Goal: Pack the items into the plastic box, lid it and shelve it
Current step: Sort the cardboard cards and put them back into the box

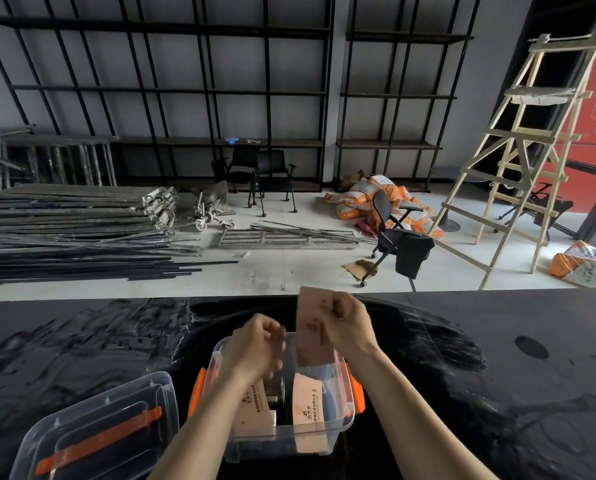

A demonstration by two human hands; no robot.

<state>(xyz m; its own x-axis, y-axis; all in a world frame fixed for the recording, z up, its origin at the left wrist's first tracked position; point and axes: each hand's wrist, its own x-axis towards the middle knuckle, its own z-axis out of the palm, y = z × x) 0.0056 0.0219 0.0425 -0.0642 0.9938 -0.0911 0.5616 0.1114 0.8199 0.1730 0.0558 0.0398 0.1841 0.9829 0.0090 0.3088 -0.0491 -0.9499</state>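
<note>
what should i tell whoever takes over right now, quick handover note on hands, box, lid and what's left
Right hand: pinching a brown card sleeve, held upright over the box.
Left hand: closed and blurred above the box; what it holds, if anything, cannot be told.
Plastic box: open on the black table, orange latches undone, several brown card sleeves already standing inside.
Lid: off, lying on the table to the left of the box.
Done: part of the packing.
Left: drop in the held sleeve, fit the lid, snap the latches, shelve the box.
</note>
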